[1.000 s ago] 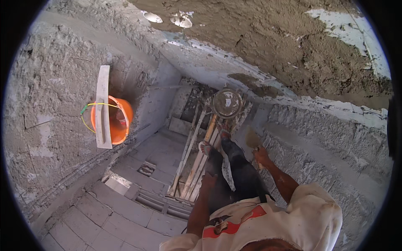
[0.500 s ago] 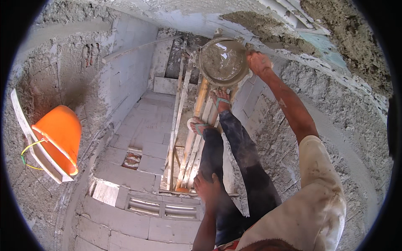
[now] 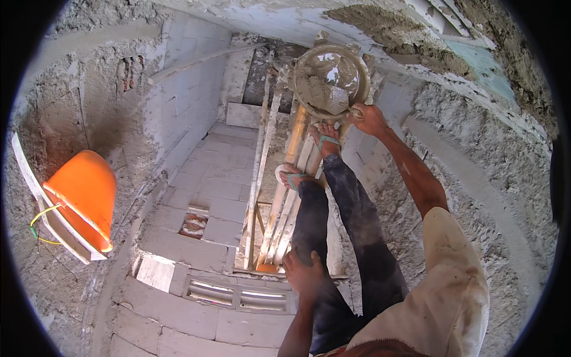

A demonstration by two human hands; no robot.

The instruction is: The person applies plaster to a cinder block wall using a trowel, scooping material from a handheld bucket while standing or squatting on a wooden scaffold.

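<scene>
My right hand (image 3: 370,119) is closed around the handle of a trowel, at the near right rim of a round bucket (image 3: 360,64) of wet grey mortar (image 3: 315,89). The trowel's flat blade (image 3: 335,99) dips into the mortar, with its lower part hidden. Resting on my left leg (image 3: 312,229) near the knee is my left hand (image 3: 302,272), fingers apart and holding nothing. Below the bucket, my two feet (image 3: 326,138) in green-strapped sandals stand on narrow planks and poles (image 3: 295,140).
An orange bucket-shaped thing (image 3: 89,190) with a yellow-green cord sits at the left beside a pale strip. A long batten (image 3: 205,62) slants across the far left corner. Rough plastered wall (image 3: 476,160) rises at right; block wall (image 3: 184,315) with slotted openings lies below.
My right hand has moved down and toward me along the bucket's rim, and the trowel blade now shows in the mortar. The view has shifted slightly. My left hand stays on the leg.
</scene>
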